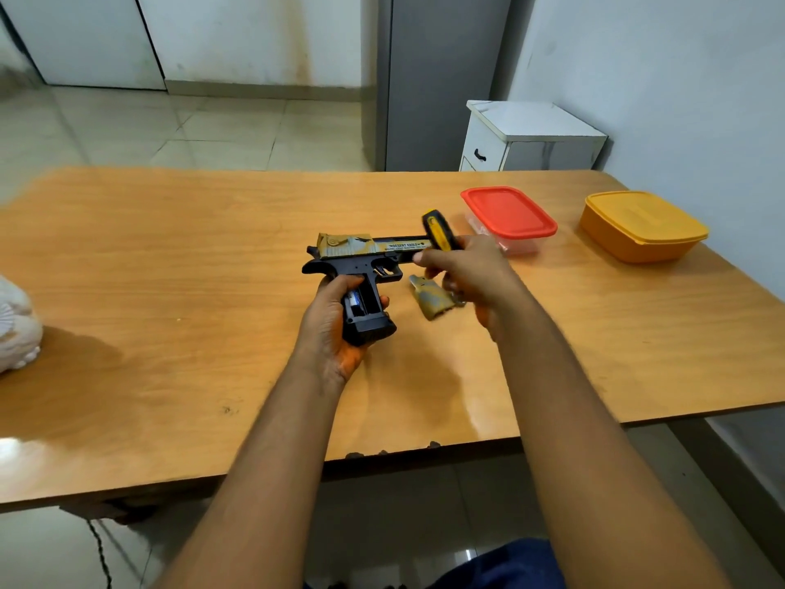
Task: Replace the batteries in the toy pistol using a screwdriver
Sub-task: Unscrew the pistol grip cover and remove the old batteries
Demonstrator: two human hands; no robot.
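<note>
The toy pistol point(361, 257) is black with a gold camouflage slide and lies sideways above the wooden table point(170, 291), barrel pointing right. My left hand point(327, 320) grips its handle, where the open battery compartment shows a battery point(354, 297) inside. My right hand point(463, 274) holds a yellow and black screwdriver point(437, 231), handle up, beside the barrel. The removed gold grip cover point(429, 297) lies on the table just below my right hand.
A clear box with a red lid point(509, 214) and a yellow lidded box point(641, 227) stand at the right rear of the table. A white object point(17, 325) sits at the left edge. A white drawer cabinet point(531, 138) stands behind the table.
</note>
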